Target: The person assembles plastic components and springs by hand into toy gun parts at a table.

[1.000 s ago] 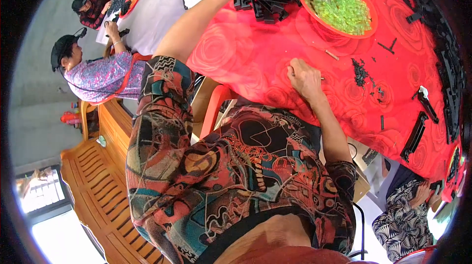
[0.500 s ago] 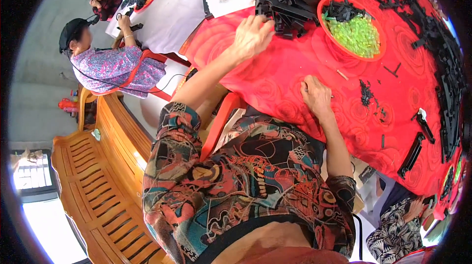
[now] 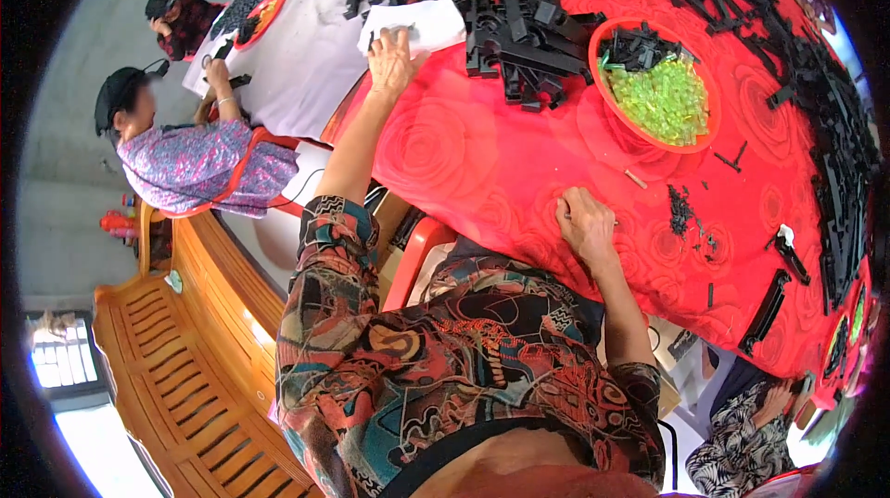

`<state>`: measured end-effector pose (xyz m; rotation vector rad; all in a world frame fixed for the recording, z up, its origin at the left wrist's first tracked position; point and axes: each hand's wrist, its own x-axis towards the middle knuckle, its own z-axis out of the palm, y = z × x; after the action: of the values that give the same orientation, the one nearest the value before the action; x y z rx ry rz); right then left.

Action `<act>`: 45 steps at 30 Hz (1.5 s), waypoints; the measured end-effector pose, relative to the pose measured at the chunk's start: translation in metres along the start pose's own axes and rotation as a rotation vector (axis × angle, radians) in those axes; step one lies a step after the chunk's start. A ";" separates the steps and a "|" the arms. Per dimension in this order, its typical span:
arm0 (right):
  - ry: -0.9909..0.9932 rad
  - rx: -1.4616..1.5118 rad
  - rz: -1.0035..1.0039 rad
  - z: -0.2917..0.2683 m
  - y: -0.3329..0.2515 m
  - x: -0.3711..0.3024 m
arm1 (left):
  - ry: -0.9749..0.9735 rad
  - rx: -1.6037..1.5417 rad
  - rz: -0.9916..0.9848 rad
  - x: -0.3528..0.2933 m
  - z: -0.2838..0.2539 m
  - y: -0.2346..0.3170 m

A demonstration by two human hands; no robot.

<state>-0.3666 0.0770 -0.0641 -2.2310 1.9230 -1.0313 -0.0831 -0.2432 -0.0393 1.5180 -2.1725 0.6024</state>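
My left hand (image 3: 394,67) reaches to the near edge of a white sheet (image 3: 438,23), fingers apart and touching it. Small dark bits lie by the fingertips, too small to name. Just right of the sheet is a heap of black plastic parts (image 3: 519,34), long and block-shaped. My right hand (image 3: 589,227) rests on the red tablecloth (image 3: 445,141) with its fingers curled in; what they hold, if anything, is hidden. Beyond it, to the right, stands an orange-red bowl (image 3: 603,99) of clear yellow-green pieces (image 3: 660,104) and small black pieces (image 3: 640,45).
Small black scraps (image 3: 681,210) lie right of my right hand. Longer black parts (image 3: 765,312) line the table's right side. At left, a person in a purple patterned top (image 3: 190,159) sits at a white-covered table (image 3: 301,62); a wooden bench (image 3: 199,377) stands behind.
My left hand has moved left, from the edge of the black heap to the white sheet. My right hand stays at the same place on the cloth; the whole view has shifted slightly.
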 end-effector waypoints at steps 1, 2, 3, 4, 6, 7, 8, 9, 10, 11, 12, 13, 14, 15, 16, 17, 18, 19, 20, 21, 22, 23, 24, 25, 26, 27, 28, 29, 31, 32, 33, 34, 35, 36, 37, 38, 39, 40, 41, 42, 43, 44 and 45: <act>-0.001 0.016 -0.008 0.001 0.002 0.000 | -0.087 -0.017 -0.083 0.003 0.008 0.000; -0.005 0.030 -0.009 0.002 0.003 -0.001 | -0.098 -0.031 -0.069 0.006 0.014 0.002; -0.012 0.019 0.016 0.001 0.003 -0.001 | -0.109 0.040 -0.129 0.011 0.016 0.007; 0.003 0.026 0.005 0.000 0.002 0.002 | -0.121 0.113 -0.188 0.015 0.019 0.011; 0.008 0.028 0.008 -0.001 0.004 0.003 | -0.060 0.083 -0.213 0.023 0.018 0.016; 0.007 0.040 0.003 0.000 0.006 0.004 | -0.057 0.065 -0.233 0.027 0.019 0.021; 0.009 0.055 -0.010 0.001 0.006 0.005 | -0.089 0.032 -0.260 0.034 0.018 0.022; 0.006 0.054 -0.001 0.000 0.006 0.005 | -0.092 0.017 -0.270 0.039 0.019 0.026; 0.005 0.051 0.003 -0.002 0.005 0.005 | -0.094 0.001 -0.280 0.044 0.021 0.031; 0.005 0.049 0.002 -0.003 0.004 0.005 | -0.096 0.000 -0.278 0.049 0.024 0.034; 0.005 0.048 0.005 -0.003 0.005 0.005 | -0.104 -0.019 -0.300 0.054 0.027 0.038; -0.006 0.045 0.004 -0.004 0.005 0.006 | -0.109 -0.038 -0.323 0.059 0.028 0.041; -0.013 0.041 0.004 -0.004 0.005 0.006 | -0.104 -0.042 -0.319 0.061 0.032 0.042; -0.007 0.036 0.003 -0.003 0.006 0.006 | -0.134 -0.065 -0.293 0.061 0.035 0.042; -0.003 0.042 -0.002 -0.002 0.005 0.006 | -0.161 -0.087 -0.267 0.062 0.037 0.042; 0.001 0.043 0.000 -0.002 0.006 0.004 | -0.181 -0.077 -0.242 0.061 0.039 0.044; 0.013 0.034 0.002 -0.002 0.006 0.004 | -0.170 -0.083 -0.233 0.061 0.041 0.042; 0.013 0.037 0.005 -0.003 0.005 0.004 | -0.184 -0.093 -0.183 0.063 0.042 0.038; 0.012 0.049 -0.006 -0.002 0.004 0.004 | -0.192 -0.092 -0.144 0.061 0.039 0.028; 0.018 0.043 0.001 -0.001 0.006 0.002 | -0.163 -0.087 -0.097 0.061 0.038 0.029; 0.036 0.033 0.002 -0.002 0.006 0.001 | -0.146 -0.092 -0.086 0.060 0.037 0.028; 0.035 0.048 -0.001 -0.001 0.006 0.001 | -0.140 -0.103 -0.045 0.055 0.034 0.023; 0.035 0.059 0.003 0.000 0.006 0.001 | -0.136 -0.118 0.002 0.051 0.031 0.021; 0.053 0.053 0.004 0.000 0.007 0.001 | -0.119 -0.148 0.017 0.047 0.027 0.018; 0.046 0.064 -0.006 0.001 0.006 0.001 | -0.104 -0.173 0.024 0.041 0.021 0.013; 0.034 0.075 -0.012 0.001 0.006 0.001 | -0.082 -0.185 0.032 0.039 0.014 0.010; 0.044 0.074 -0.011 0.001 0.007 0.002 | -0.085 -0.194 0.030 0.043 0.009 0.008; 0.041 0.066 -0.008 0.001 0.007 0.002 | -0.069 -0.170 0.054 0.050 -0.001 0.011; 0.040 0.059 0.001 0.001 0.010 0.001 | 0.017 -0.188 0.145 0.071 -0.026 0.025; 0.039 0.073 0.004 0.002 0.011 0.001 | 0.021 -0.182 0.144 0.083 -0.042 0.033; 0.036 0.087 0.009 0.002 0.011 0.002 | 0.081 -0.171 0.194 0.096 -0.056 0.042; 0.036 0.090 0.008 0.001 0.010 0.002 | 0.140 -0.162 0.242 0.109 -0.067 0.052; 0.031 0.087 0.010 0.000 0.010 0.002 | 0.175 -0.166 0.261 0.124 -0.075 0.063; 0.027 0.085 0.009 0.000 0.010 0.004 | 0.211 -0.167 0.277 0.140 -0.080 0.074; 0.028 0.083 0.010 0.000 0.010 0.004 | 0.254 -0.223 0.318 0.156 -0.083 0.090; 0.016 0.089 0.017 -0.001 0.009 0.004 | 0.295 -0.279 0.359 0.171 -0.083 0.107; 0.004 0.096 0.023 -0.001 0.009 0.003 | 0.323 -0.319 0.387 0.183 -0.079 0.125; 0.004 0.093 0.028 -0.001 0.009 0.002 | 0.350 -0.363 0.416 0.194 -0.073 0.146; 0.001 0.101 0.024 -0.001 0.009 0.000 | 0.321 -0.340 0.421 0.202 -0.064 0.168; -0.002 0.107 0.022 -0.001 0.010 0.001 | 0.292 -0.320 0.427 0.211 -0.056 0.189; -0.002 0.106 0.024 0.000 0.011 0.002 | 0.224 -0.285 0.458 0.218 -0.044 0.205; -0.006 0.112 0.017 0.000 0.009 0.002 | 0.154 -0.246 0.483 0.223 -0.029 0.213; -0.012 0.115 0.020 -0.001 0.007 -0.001 | 0.027 -0.238 0.483 0.226 -0.020 0.223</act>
<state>-0.3731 0.0761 -0.0670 -2.1480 1.8274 -1.0931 -0.3629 -0.3354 0.0803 0.8606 -2.4992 0.4813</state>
